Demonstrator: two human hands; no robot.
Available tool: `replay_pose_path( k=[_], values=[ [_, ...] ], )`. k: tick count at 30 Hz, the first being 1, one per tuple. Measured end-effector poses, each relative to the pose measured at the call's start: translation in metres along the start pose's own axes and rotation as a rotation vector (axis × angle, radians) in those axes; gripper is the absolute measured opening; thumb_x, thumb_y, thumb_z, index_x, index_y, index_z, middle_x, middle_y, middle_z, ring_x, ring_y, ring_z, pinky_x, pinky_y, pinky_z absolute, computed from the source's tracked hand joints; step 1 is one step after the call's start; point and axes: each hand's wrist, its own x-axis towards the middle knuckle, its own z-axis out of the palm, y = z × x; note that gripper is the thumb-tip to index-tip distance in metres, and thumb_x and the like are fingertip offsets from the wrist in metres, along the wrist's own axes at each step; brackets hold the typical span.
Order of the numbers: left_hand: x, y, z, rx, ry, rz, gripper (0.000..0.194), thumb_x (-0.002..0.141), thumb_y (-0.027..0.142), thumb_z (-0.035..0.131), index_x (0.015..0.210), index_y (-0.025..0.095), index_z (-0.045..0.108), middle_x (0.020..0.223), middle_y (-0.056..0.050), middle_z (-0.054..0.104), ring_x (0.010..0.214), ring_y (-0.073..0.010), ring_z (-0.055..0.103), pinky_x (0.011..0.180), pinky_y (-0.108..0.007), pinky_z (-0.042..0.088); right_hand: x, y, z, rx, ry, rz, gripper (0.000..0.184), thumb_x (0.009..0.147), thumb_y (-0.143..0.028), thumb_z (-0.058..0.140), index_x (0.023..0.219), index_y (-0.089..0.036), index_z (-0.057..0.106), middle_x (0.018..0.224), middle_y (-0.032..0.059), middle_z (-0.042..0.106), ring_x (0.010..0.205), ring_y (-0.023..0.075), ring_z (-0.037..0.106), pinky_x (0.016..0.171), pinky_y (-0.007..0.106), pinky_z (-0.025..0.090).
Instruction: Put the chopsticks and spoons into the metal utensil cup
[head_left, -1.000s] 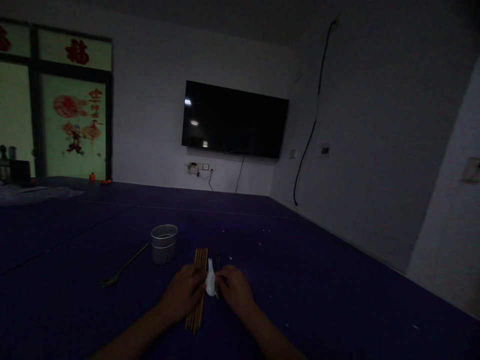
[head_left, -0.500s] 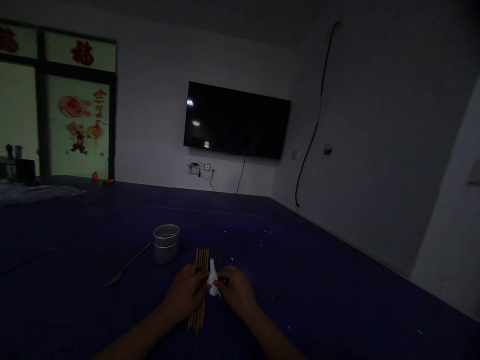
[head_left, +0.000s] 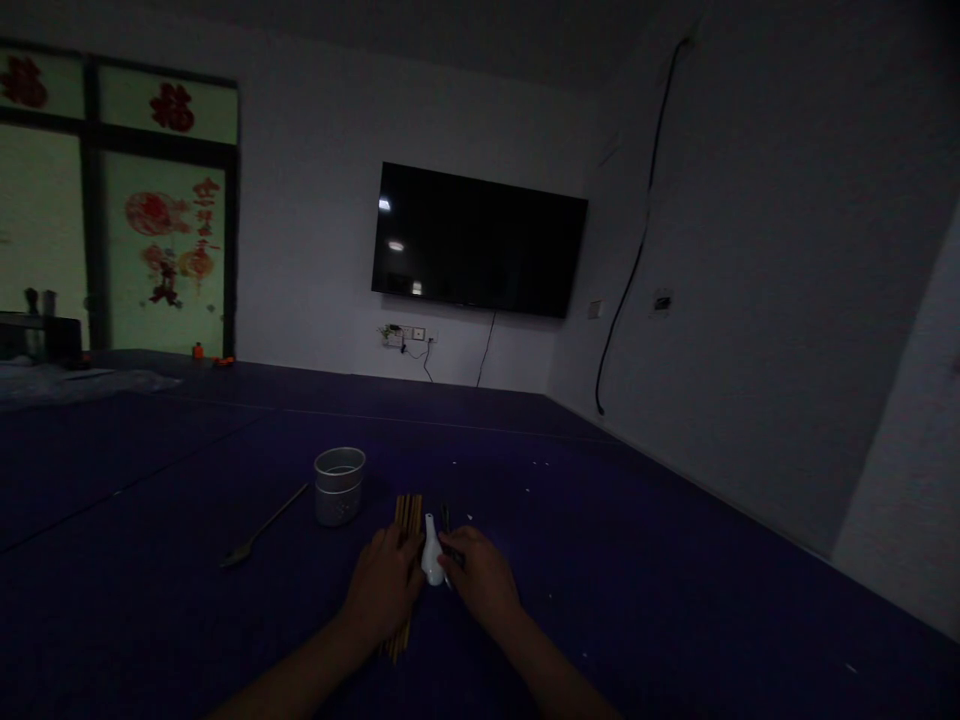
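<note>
A bundle of several chopsticks [head_left: 409,512] lies lengthwise on the purple surface. My left hand [head_left: 384,580] is closed over its middle, thumb drawn in along the right side. Just to the right sits a white ceramic soup spoon [head_left: 432,562], its narrow handle pointing away from me. My right hand [head_left: 480,572] is closed on a slim, dark-handled metal utensil [head_left: 445,516] beside the spoon; the fingers cover most of it, so its kind is unclear. The right thumb and fingertips are at the spoon's right edge. Dim light blurs the finger contacts.
A metal cup [head_left: 339,488] stands left of the chopsticks. Farther left lies a long-handled spoon or fork [head_left: 255,540]. Small white scraps [head_left: 527,490] dot the purple surface [head_left: 675,600]. Clear plastic sheeting [head_left: 97,385] lies at the far left; a television [head_left: 480,240] hangs on the wall.
My left thumb has pulled back from the white spoon toward the chopsticks. The right hand stays beside the spoon and the dark utensil. The whole view has shifted slightly.
</note>
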Motion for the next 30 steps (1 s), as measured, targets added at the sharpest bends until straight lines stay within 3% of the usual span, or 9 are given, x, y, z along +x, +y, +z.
replay_pose_path(
  k=[10, 14, 17, 20, 24, 30],
  values=[
    [-0.001, -0.002, 0.002, 0.009, 0.009, -0.018, 0.039, 0.085, 0.024, 0.043, 0.121, 0.024, 0.056, 0.118, -0.010, 0.056, 0.107, -0.0252, 0.051, 0.090, -0.039, 0.039, -0.002, -0.001, -0.003, -0.058, -0.053, -0.055, 0.030, 0.087, -0.027, 0.051, 0.114, -0.029, 0.066, 0.117, 0.0041, 0.062, 0.100, 0.0176, 0.061, 0.085, 0.025, 0.041],
    [-0.002, 0.002, -0.015, 0.051, 0.046, -0.002, 0.036, 0.088, 0.027, 0.040, 0.119, 0.024, 0.058, 0.116, -0.010, 0.059, 0.108, -0.0257, 0.052, 0.089, -0.039, 0.041, -0.002, 0.001, -0.001, -0.028, -0.034, -0.051, 0.031, 0.086, -0.028, 0.053, 0.115, -0.027, 0.065, 0.118, 0.0047, 0.061, 0.099, 0.0180, 0.061, 0.085, 0.026, 0.042],
    [-0.001, 0.000, -0.036, 0.201, 0.046, -0.063, 0.034, 0.090, 0.029, 0.036, 0.098, 0.017, 0.067, 0.101, -0.012, 0.064, 0.099, -0.0261, 0.057, 0.085, -0.039, 0.043, -0.001, 0.002, -0.001, 0.013, -0.015, -0.039, 0.030, 0.087, -0.030, 0.052, 0.114, -0.026, 0.066, 0.118, 0.0047, 0.061, 0.099, 0.0177, 0.061, 0.085, 0.025, 0.042],
    [0.000, -0.017, -0.058, 0.351, 0.027, -0.246, 0.037, 0.088, 0.023, 0.033, 0.083, 0.012, 0.068, 0.085, -0.014, 0.065, 0.087, -0.0268, 0.061, 0.075, -0.038, 0.046, 0.000, 0.003, -0.001, 0.041, 0.011, -0.016, 0.030, 0.088, -0.031, 0.050, 0.113, -0.024, 0.067, 0.116, 0.0056, 0.062, 0.102, 0.0180, 0.060, 0.085, 0.025, 0.043],
    [-0.001, -0.056, -0.079, 0.458, 0.055, -0.480, 0.035, 0.083, 0.010, 0.033, 0.084, 0.007, 0.068, 0.089, -0.019, 0.064, 0.089, -0.0304, 0.061, 0.070, -0.038, 0.046, 0.001, 0.004, -0.002, 0.057, 0.046, -0.009, 0.031, 0.089, -0.030, 0.048, 0.113, -0.021, 0.066, 0.116, 0.0074, 0.063, 0.105, 0.0193, 0.059, 0.087, 0.027, 0.043],
    [-0.005, -0.096, -0.083, 0.499, 0.047, -0.653, 0.038, 0.084, 0.009, 0.031, 0.095, 0.006, 0.068, 0.103, -0.022, 0.061, 0.096, -0.0308, 0.058, 0.072, -0.037, 0.044, -0.001, 0.003, -0.001, 0.087, 0.105, -0.022, 0.032, 0.090, -0.030, 0.047, 0.114, -0.019, 0.065, 0.113, 0.0091, 0.065, 0.104, 0.0211, 0.060, 0.088, 0.030, 0.043]
  ],
)
